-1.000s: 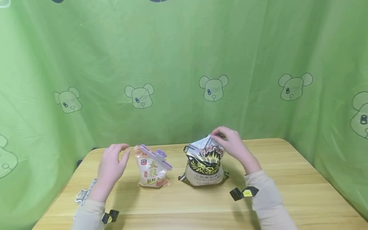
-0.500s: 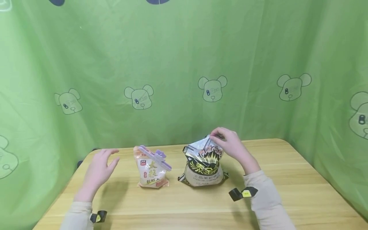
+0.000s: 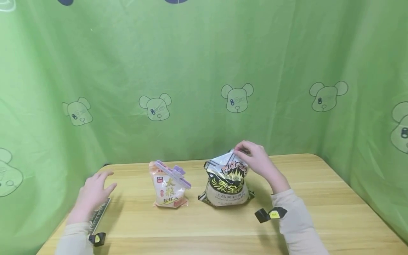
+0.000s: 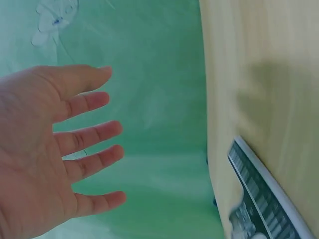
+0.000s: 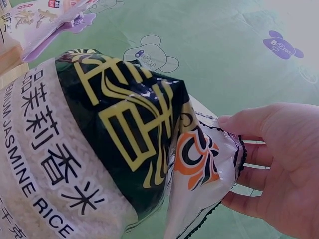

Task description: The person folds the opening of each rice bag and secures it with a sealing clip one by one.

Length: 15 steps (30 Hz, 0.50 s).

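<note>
My right hand (image 3: 251,157) pinches the top edge of a bag of jasmine rice (image 3: 227,193), thumb on one face and fingers behind it. The bag (image 5: 75,149) stands upright on the table, its upper part pulled up and folded slantwise. My left hand (image 3: 94,193) is held above the table's left side, fingers spread and nothing in them, as the left wrist view also shows of the hand (image 4: 45,149). Below it lies a dark bag clip (image 3: 101,214) with pale stripes, partly covered by the hand and wrist. The clip (image 4: 269,194) rests apart from the fingers.
A smaller white and orange food bag (image 3: 167,191) stands left of the rice, its top crossed by a purple bag clip (image 3: 173,174). Both bags are on a wooden table (image 3: 191,230). A green curtain (image 3: 197,53) with bear drawings hangs behind and at the sides.
My left hand has moved left and lower, away from the smaller bag and over the dark clip. My right hand keeps its pinch on the rice bag.
</note>
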Each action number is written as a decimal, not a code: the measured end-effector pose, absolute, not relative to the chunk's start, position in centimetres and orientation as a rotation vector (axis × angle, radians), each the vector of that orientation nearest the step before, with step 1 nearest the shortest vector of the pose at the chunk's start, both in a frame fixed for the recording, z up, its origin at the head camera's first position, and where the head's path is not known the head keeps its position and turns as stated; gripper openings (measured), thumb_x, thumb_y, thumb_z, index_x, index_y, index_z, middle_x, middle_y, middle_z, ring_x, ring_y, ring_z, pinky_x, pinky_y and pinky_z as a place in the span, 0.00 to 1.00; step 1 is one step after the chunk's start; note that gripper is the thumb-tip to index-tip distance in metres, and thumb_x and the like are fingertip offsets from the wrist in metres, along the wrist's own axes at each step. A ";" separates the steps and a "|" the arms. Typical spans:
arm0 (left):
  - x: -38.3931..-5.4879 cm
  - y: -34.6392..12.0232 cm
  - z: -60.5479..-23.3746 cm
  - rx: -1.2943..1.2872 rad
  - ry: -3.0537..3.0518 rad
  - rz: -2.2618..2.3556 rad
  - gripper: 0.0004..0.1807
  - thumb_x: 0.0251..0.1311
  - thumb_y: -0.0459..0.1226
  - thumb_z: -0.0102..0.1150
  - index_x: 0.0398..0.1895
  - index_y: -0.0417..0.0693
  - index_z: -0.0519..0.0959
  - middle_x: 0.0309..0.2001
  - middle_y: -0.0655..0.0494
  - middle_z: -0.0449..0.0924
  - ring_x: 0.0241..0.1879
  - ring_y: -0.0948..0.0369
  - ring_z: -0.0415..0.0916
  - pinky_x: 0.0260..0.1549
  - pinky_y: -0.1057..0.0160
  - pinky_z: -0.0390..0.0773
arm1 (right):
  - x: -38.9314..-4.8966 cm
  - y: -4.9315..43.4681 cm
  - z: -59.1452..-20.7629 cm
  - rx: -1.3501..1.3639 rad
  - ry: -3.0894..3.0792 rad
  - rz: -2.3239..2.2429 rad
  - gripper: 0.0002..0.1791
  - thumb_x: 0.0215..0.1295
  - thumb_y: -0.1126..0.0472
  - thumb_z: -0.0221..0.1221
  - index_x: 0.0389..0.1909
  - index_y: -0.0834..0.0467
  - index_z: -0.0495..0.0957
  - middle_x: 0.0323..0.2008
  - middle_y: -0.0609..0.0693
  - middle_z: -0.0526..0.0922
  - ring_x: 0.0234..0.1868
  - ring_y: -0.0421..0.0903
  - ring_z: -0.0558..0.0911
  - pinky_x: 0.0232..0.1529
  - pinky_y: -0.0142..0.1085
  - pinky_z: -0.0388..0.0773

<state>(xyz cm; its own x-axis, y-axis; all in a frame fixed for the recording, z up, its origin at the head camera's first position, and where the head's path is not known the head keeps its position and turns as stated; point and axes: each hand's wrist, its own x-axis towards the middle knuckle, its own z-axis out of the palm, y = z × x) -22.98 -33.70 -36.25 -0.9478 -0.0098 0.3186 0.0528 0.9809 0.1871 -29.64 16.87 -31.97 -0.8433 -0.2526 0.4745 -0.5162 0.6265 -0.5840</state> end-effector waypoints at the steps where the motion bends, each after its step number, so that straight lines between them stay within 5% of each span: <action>1: -23.0 -34.1 -36.4 -0.019 -2.824 -0.275 0.32 0.58 0.58 0.45 0.59 0.49 0.64 0.58 0.36 0.65 0.51 0.32 0.62 0.35 0.30 0.66 | -29.7 16.9 -32.0 0.616 -2.503 1.057 0.08 0.60 0.56 0.56 0.36 0.56 0.76 0.38 0.53 0.81 0.42 0.50 0.79 0.47 0.46 0.77; 15: -22.4 -37.8 -38.7 0.135 -3.050 -0.349 0.48 0.47 0.65 0.50 0.62 0.38 0.58 0.59 0.26 0.58 0.53 0.30 0.58 0.41 0.29 0.63 | -29.8 16.9 -32.0 0.620 -2.506 1.057 0.08 0.60 0.56 0.56 0.36 0.55 0.76 0.38 0.52 0.81 0.42 0.50 0.79 0.47 0.45 0.77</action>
